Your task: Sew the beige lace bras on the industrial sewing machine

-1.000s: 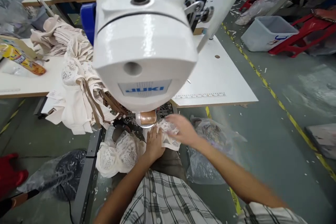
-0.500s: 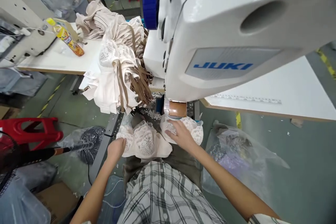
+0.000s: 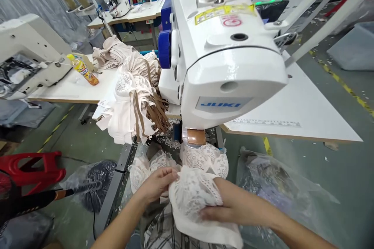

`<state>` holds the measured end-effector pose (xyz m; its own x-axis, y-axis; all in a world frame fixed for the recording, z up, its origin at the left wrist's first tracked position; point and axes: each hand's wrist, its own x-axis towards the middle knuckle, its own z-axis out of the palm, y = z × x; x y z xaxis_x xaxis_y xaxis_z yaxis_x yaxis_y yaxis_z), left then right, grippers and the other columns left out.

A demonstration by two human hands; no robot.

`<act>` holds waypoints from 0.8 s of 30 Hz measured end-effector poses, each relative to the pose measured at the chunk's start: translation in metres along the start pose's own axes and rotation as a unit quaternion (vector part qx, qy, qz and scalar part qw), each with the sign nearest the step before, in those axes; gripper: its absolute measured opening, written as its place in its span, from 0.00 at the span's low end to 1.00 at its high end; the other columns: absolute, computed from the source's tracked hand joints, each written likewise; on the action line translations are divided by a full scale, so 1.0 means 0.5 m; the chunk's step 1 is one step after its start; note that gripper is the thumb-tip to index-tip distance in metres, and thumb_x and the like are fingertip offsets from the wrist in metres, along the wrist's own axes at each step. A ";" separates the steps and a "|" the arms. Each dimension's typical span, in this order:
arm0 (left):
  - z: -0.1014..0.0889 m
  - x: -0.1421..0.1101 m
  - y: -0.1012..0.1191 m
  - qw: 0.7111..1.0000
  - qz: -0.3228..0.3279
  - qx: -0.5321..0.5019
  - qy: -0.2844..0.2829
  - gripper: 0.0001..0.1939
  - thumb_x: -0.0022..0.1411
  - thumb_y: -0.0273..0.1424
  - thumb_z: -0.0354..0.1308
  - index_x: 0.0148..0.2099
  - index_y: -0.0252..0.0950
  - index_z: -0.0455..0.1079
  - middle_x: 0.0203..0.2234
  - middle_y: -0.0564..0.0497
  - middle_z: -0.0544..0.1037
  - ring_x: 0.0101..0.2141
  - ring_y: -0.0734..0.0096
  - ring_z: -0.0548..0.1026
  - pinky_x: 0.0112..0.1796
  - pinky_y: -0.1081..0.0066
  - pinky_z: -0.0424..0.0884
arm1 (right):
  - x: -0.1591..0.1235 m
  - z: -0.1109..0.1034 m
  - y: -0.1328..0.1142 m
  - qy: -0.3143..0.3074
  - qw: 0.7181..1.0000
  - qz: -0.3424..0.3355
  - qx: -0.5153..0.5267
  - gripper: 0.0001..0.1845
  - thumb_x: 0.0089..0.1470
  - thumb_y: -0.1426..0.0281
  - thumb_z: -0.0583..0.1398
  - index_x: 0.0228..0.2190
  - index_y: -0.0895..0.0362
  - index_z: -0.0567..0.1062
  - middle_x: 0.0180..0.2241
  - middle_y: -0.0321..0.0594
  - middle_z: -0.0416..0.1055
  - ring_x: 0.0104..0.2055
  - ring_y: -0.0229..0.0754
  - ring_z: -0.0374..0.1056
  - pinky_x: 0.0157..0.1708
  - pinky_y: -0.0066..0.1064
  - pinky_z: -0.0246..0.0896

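Note:
A cream lace bra (image 3: 194, 196) is held up over my lap, close below the sewing machine head (image 3: 219, 97). My left hand (image 3: 159, 183) pinches its upper left edge between thumb and fingers. On the right side my right hand (image 3: 226, 202) grips the same bra, thumb across the front and the other fingers hidden by the cloth. Another cream lace piece (image 3: 206, 159) lies under the machine's brown-fronted presser area (image 3: 195, 137). More lace cups (image 3: 140, 173) rest to the left, partly behind my left hand.
A heap of cream bras with brown straps (image 3: 131, 113) hangs at the left table edge. A yellow drink bottle (image 3: 83, 71) stands behind it. On the right are a white table (image 3: 309, 109) and a plastic bag (image 3: 269, 179); a red stool (image 3: 32, 169) stands at left.
The view has tilted up. Both hands have come nearer my body, and the bra is lifted off my lap. My right hand has left the piece under the machine and now grips the bra.

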<state>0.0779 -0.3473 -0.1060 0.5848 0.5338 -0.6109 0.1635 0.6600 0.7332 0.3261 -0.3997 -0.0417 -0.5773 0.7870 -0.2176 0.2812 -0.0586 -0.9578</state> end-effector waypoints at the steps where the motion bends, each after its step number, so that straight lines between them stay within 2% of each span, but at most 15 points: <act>1: 0.015 0.013 -0.001 0.999 -0.023 -0.036 -0.019 0.26 0.49 0.52 0.67 0.30 0.35 0.63 0.21 0.57 0.64 0.22 0.79 0.61 0.27 0.75 0.58 | -0.021 -0.017 -0.003 -0.020 1.000 0.011 -0.005 0.10 0.55 0.62 0.64 0.37 0.52 0.78 0.38 0.37 0.77 0.36 0.44 0.72 0.38 0.30 0.68; 3: 0.048 0.029 0.008 0.999 -0.018 -0.033 -0.037 0.27 0.48 0.51 0.68 0.29 0.35 0.62 0.22 0.57 0.64 0.22 0.80 0.61 0.26 0.76 0.57 | -0.055 -0.049 0.009 -0.062 0.997 0.040 -0.018 0.10 0.58 0.61 0.61 0.36 0.54 0.78 0.35 0.39 0.77 0.33 0.44 0.71 0.34 0.31 0.67; 5: 0.083 0.033 0.031 0.996 0.053 0.066 -0.022 0.22 0.55 0.49 0.63 0.30 0.34 0.63 0.23 0.56 0.64 0.24 0.78 0.61 0.27 0.76 0.56 | -0.074 -0.079 0.037 -0.059 0.995 0.065 -0.046 0.15 0.56 0.56 0.62 0.37 0.54 0.78 0.35 0.42 0.77 0.31 0.46 0.71 0.30 0.32 0.66; 6: 0.100 0.033 0.046 0.986 0.102 0.127 -0.013 0.20 0.60 0.47 0.60 0.30 0.34 0.64 0.23 0.55 0.64 0.25 0.77 0.61 0.27 0.75 0.55 | -0.077 -0.091 0.053 -0.028 0.995 0.072 -0.066 0.20 0.54 0.53 0.64 0.42 0.53 0.78 0.39 0.45 0.77 0.35 0.49 0.72 0.32 0.34 0.67; 7: 0.116 0.032 0.061 0.972 0.150 0.183 -0.012 0.18 0.63 0.44 0.56 0.30 0.34 0.65 0.23 0.55 0.64 0.25 0.77 0.61 0.27 0.75 0.55 | -0.076 -0.101 0.066 0.018 0.993 0.073 -0.086 0.29 0.50 0.50 0.65 0.50 0.52 0.75 0.46 0.48 0.76 0.41 0.54 0.73 0.36 0.36 0.68; 9: 0.143 0.029 0.092 0.940 0.216 0.260 -0.042 0.17 0.67 0.39 0.52 0.28 0.34 0.65 0.22 0.55 0.63 0.25 0.77 0.60 0.27 0.75 0.55 | -0.063 -0.109 0.081 0.103 0.987 0.054 -0.113 0.50 0.44 0.45 0.68 0.63 0.50 0.62 0.59 0.53 0.66 0.54 0.60 0.68 0.46 0.41 0.67; 10: 0.152 0.029 0.107 0.930 0.233 0.279 -0.062 0.17 0.67 0.37 0.51 0.27 0.34 0.65 0.21 0.56 0.63 0.24 0.77 0.60 0.27 0.75 0.54 | -0.052 -0.107 0.082 0.115 0.986 0.039 -0.114 0.51 0.43 0.44 0.67 0.64 0.49 0.60 0.61 0.52 0.64 0.57 0.60 0.65 0.48 0.42 0.66; 11: 0.158 0.029 0.120 0.921 0.244 0.295 -0.069 0.18 0.68 0.36 0.50 0.27 0.34 0.66 0.20 0.56 0.63 0.23 0.78 0.59 0.26 0.74 0.54 | -0.040 -0.103 0.079 0.108 0.988 0.021 -0.108 0.46 0.45 0.44 0.66 0.61 0.49 0.65 0.57 0.51 0.68 0.54 0.58 0.67 0.47 0.40 0.66; 12: 0.160 0.029 0.134 0.914 0.253 0.313 -0.059 0.18 0.68 0.36 0.50 0.26 0.34 0.66 0.19 0.56 0.63 0.23 0.78 0.59 0.26 0.74 0.53 | -0.027 -0.097 0.075 0.099 0.990 0.005 -0.099 0.35 0.49 0.45 0.64 0.53 0.50 0.73 0.50 0.48 0.74 0.48 0.54 0.71 0.43 0.36 0.66; 13: 0.158 0.029 0.147 0.906 0.257 0.334 -0.032 0.19 0.67 0.37 0.51 0.25 0.34 0.67 0.18 0.56 0.64 0.22 0.78 0.59 0.25 0.74 0.53 | -0.013 -0.090 0.069 0.106 0.990 -0.005 -0.091 0.25 0.55 0.46 0.61 0.43 0.52 0.78 0.40 0.45 0.76 0.41 0.49 0.72 0.38 0.33 0.64; 14: 0.152 0.030 0.161 0.901 0.255 0.352 0.003 0.20 0.67 0.38 0.52 0.24 0.34 0.67 0.17 0.56 0.65 0.21 0.78 0.60 0.24 0.74 0.53 | 0.000 -0.086 0.063 0.131 0.988 -0.010 -0.084 0.22 0.59 0.48 0.57 0.33 0.54 0.78 0.32 0.42 0.75 0.34 0.45 0.70 0.33 0.30 0.62; 16: 0.132 0.032 0.190 0.892 0.239 0.375 0.076 0.20 0.64 0.41 0.56 0.24 0.34 0.67 0.17 0.55 0.66 0.21 0.78 0.61 0.24 0.75 0.54 | 0.025 -0.084 0.055 0.214 0.974 -0.009 -0.073 0.26 0.63 0.51 0.53 0.23 0.56 0.71 0.23 0.37 0.68 0.26 0.39 0.64 0.28 0.29 0.55; 18: 0.110 0.036 0.220 0.889 0.222 0.378 0.129 0.16 0.61 0.40 0.59 0.26 0.35 0.69 0.19 0.55 0.69 0.22 0.76 0.64 0.24 0.76 0.57 | 0.047 -0.094 0.050 0.275 0.959 0.002 -0.061 0.26 0.62 0.51 0.53 0.21 0.56 0.67 0.21 0.35 0.63 0.24 0.38 0.60 0.26 0.28 0.51; 20: 0.093 0.044 0.243 0.889 0.215 0.367 0.170 0.14 0.60 0.38 0.60 0.27 0.36 0.68 0.20 0.55 0.69 0.24 0.75 0.66 0.25 0.76 0.59 | 0.067 -0.113 0.049 0.288 0.956 0.010 -0.047 0.27 0.61 0.50 0.53 0.19 0.56 0.63 0.19 0.34 0.59 0.24 0.37 0.56 0.25 0.28 0.49; 24: 0.076 0.069 0.260 0.878 0.200 0.369 0.230 0.22 0.60 0.38 0.58 0.18 0.37 0.55 0.13 0.57 0.55 0.20 0.75 0.58 0.22 0.74 0.53 | 0.099 -0.150 0.051 0.276 0.961 0.031 -0.008 0.28 0.58 0.49 0.55 0.17 0.56 0.63 0.19 0.34 0.56 0.23 0.37 0.55 0.24 0.29 0.48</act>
<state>0.1495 -0.2632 -0.0202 0.3569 0.9140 -0.1928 0.5876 -0.0593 0.8070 0.3620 -0.3163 -0.0628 -0.0663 0.9883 -0.1375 0.3154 -0.1100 -0.9426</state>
